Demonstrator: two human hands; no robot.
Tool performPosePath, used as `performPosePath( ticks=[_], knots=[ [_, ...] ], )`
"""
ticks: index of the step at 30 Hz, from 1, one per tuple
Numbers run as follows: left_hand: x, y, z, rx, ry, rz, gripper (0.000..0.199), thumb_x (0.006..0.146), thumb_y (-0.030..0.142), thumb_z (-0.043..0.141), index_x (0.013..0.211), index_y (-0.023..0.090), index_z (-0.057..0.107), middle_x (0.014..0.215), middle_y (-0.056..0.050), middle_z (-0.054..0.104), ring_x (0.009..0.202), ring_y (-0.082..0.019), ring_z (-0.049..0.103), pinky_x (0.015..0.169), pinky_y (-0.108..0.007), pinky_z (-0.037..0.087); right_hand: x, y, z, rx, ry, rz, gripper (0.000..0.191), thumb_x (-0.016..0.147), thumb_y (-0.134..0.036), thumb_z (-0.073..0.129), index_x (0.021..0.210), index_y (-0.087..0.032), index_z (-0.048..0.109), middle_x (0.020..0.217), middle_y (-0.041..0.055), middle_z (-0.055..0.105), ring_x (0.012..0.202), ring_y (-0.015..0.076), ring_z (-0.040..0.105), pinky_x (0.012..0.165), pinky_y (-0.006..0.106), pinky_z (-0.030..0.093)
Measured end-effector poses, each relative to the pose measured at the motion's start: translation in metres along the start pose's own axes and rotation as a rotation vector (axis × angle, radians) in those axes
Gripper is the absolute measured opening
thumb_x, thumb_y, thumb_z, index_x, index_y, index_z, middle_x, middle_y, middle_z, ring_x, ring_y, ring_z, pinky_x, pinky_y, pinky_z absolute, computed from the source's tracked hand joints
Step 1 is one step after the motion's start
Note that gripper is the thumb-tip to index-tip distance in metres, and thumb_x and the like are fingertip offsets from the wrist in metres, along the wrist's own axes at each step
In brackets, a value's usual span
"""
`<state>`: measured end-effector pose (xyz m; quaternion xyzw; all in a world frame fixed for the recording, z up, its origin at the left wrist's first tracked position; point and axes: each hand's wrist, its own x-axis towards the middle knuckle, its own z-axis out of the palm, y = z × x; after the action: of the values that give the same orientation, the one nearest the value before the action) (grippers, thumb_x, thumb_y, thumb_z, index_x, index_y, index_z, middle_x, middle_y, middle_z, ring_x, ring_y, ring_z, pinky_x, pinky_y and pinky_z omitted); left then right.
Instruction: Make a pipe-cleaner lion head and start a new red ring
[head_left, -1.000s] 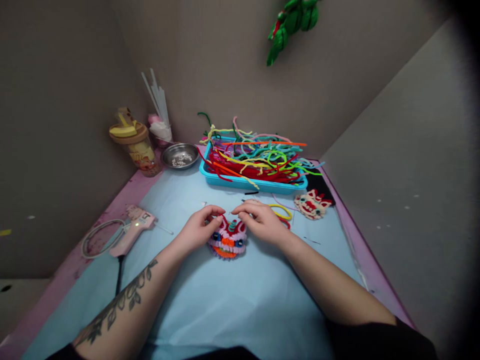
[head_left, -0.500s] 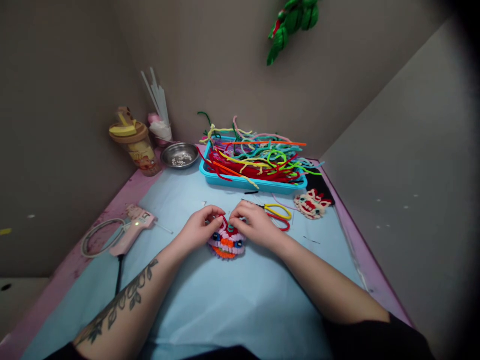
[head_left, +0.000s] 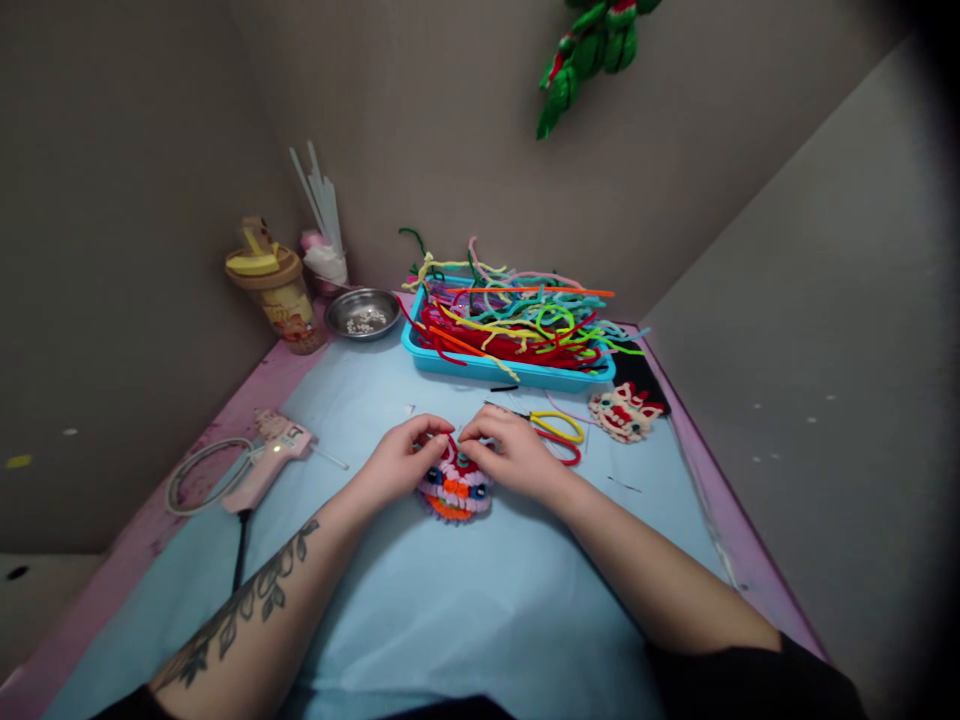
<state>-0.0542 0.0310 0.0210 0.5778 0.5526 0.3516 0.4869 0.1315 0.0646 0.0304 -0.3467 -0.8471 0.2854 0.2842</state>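
A small lion-head figure [head_left: 455,490] of bent pipe cleaners, lilac, orange and red with blue eyes, rests on the pale blue table cover. My left hand [head_left: 409,455] pinches its upper left edge between thumb and fingers, near a red and white ear-like loop. At the upper right, my right hand [head_left: 510,450] closes thumb and fingers on the same figure, beside a teal coil on its forehead. The fingers hide most of the figure's top. Just beyond my right hand lie scissors [head_left: 559,432] with a yellow and a red handle.
A blue tray [head_left: 510,375] heaped with colourful pipe cleaners stands at the back. A second, cream-and-red lion head [head_left: 625,412] lies at right. On the left are a pink glue gun [head_left: 270,465], a metal bowl [head_left: 364,313] with small pale bits, a lidded cup [head_left: 277,295] and glue sticks [head_left: 322,200].
Both hands stay at the top of the lion head with hardly any movement. The whole view has shifted slightly.
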Motion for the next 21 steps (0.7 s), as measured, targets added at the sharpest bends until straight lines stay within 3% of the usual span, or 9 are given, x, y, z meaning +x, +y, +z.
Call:
performPosePath(
  ticks=[4, 8, 13, 16, 21],
  knots=[
    [0.001, 0.003, -0.006, 0.064, 0.035, 0.025, 0.037, 0.078, 0.042, 0.05, 0.1, 0.015, 0.063, 0.086, -0.005, 0.066, 0.079, -0.019, 0.059, 0.072, -0.03, 0.046, 0.001, 0.003, -0.007, 0.078, 0.037, 0.057, 0.017, 0.085, -0.02, 0.052, 0.091, -0.019, 0.068, 0.082, 0.0047, 0.065, 0.08, 0.0171, 0.059, 0.074, 0.031, 0.044],
    [0.001, -0.001, -0.02, 0.234, 0.078, 0.062, 0.034, 0.08, 0.041, 0.046, 0.096, 0.017, 0.064, 0.093, -0.006, 0.068, 0.086, -0.021, 0.06, 0.078, -0.031, 0.045, -0.002, 0.008, -0.018, 0.162, 0.125, 0.212, 0.021, 0.085, -0.024, 0.048, 0.095, -0.018, 0.065, 0.086, 0.0051, 0.066, 0.081, 0.0175, 0.06, 0.072, 0.03, 0.045],
    [-0.006, -0.007, -0.038, 0.422, -0.021, 0.015, 0.034, 0.079, 0.042, 0.048, 0.098, 0.019, 0.064, 0.08, -0.005, 0.069, 0.072, -0.021, 0.061, 0.067, -0.029, 0.045, -0.025, 0.013, -0.015, 0.301, 0.228, 0.419, 0.024, 0.078, -0.027, 0.053, 0.1, -0.019, 0.055, 0.093, 0.0046, 0.061, 0.078, 0.0154, 0.057, 0.068, 0.029, 0.047],
    [-0.012, -0.004, -0.04, 0.378, -0.053, -0.06, 0.037, 0.079, 0.043, 0.048, 0.104, 0.019, 0.061, 0.069, -0.003, 0.066, 0.059, -0.018, 0.06, 0.058, -0.027, 0.044, -0.046, 0.011, -0.004, 0.453, 0.212, 0.564, 0.032, 0.072, -0.026, 0.057, 0.103, -0.022, 0.048, 0.106, 0.0062, 0.057, 0.081, 0.0149, 0.059, 0.065, 0.028, 0.048],
    [-0.017, 0.002, -0.034, 0.16, -0.106, -0.199, 0.045, 0.074, 0.042, 0.054, 0.114, 0.021, 0.053, 0.101, -0.009, 0.066, 0.055, -0.015, 0.061, 0.046, -0.024, 0.043, -0.07, 0.002, 0.014, 0.764, 0.199, 0.728, 0.041, 0.068, -0.021, 0.06, 0.107, -0.025, 0.048, 0.125, 0.0088, 0.049, 0.103, 0.0204, 0.059, 0.072, 0.031, 0.052]
  ],
)
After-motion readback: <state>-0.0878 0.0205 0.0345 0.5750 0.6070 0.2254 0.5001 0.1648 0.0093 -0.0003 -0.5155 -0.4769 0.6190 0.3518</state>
